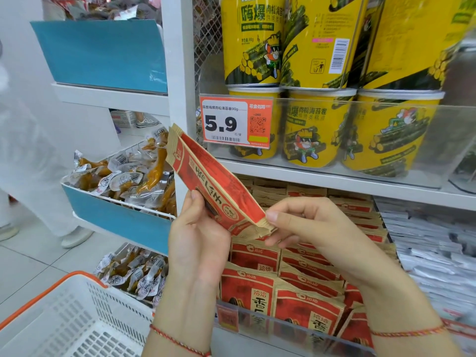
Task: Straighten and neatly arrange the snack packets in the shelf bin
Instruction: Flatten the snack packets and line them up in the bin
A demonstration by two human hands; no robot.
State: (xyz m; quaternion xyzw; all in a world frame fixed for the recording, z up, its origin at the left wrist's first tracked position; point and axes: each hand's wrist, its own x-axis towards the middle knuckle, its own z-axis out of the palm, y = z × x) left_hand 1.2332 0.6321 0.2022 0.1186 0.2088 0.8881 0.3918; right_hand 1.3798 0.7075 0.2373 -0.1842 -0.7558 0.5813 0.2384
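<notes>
Red snack packets [213, 186] are being gripped by the left hand [198, 228] while the right hand [304, 222] is pinching their lower edge (likely squaring them) above the shelf bin [296, 328].

Bright, even shop light falls over my hands, leaving hardly a shadow. Glare streaks the clear shelf guard [386, 109] and blue bin front [108, 55]. Edges bow and blur, especially the yellow canisters [417, 34] top right.
</notes>
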